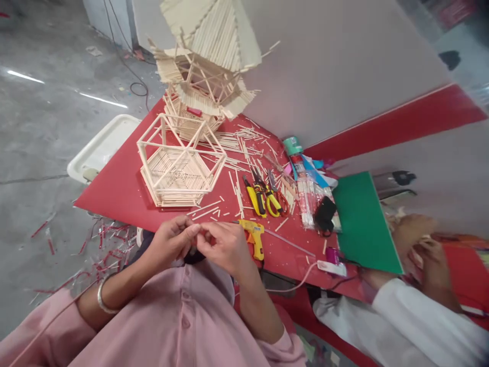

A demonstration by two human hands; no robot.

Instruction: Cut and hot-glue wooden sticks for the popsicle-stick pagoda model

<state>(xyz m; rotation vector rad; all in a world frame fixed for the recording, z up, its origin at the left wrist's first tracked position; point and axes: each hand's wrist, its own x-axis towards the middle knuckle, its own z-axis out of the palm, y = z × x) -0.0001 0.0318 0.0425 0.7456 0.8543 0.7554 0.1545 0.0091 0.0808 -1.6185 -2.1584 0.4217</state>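
Observation:
My left hand (173,238) and my right hand (225,244) meet at the table's front edge, fingertips pinched together. Whatever lies between them is too small or hidden to make out. Just beyond them stands a hexagonal frame of thin wooden sticks (179,176), with a floor of sticks laid in rings. Right beside my right hand lies a yellow glue gun (254,237). Yellow-handled pliers (254,199) and a second yellow-handled cutting tool (273,203) rest behind it. Loose wooden sticks (233,148) are scattered over the red table (114,186).
A tall stick-built tower with a roof (214,38) stands at the back. Stick packets (307,199), a green-lidded container (292,146) and a power strip (331,268) lie rightward. A green board (367,219) separates off a co-worker's white sleeve (424,311). A white stool (103,148) stands left.

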